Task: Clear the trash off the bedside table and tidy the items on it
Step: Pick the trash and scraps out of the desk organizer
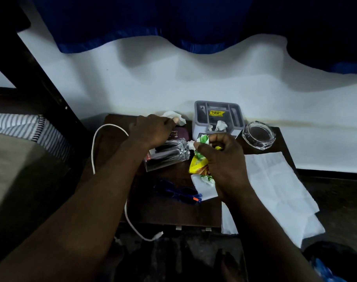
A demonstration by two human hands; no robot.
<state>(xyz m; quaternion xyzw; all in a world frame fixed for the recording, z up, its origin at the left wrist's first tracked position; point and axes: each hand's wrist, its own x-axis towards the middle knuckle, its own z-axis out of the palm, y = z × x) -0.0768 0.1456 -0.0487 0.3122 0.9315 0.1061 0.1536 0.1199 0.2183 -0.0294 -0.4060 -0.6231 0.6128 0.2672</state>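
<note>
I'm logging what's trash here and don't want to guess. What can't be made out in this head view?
Head view, maroon item: mostly under the left hand; its print is too small to read.
Head view, crumpled tissue: the left hand's fingers hide whether they pinch it.
Head view, wrappers: bunched in the right hand, printing hidden.
Head view, bin: cut off by the lower right edge and dark.

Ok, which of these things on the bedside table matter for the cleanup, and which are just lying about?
Job: crumpled tissue, pinched by left hand; snack wrappers, gripped in right hand; paper scraps in grey organiser; sunglasses; pen box; white cable.
Lying about: striped bedding; blue curtain.
</note>
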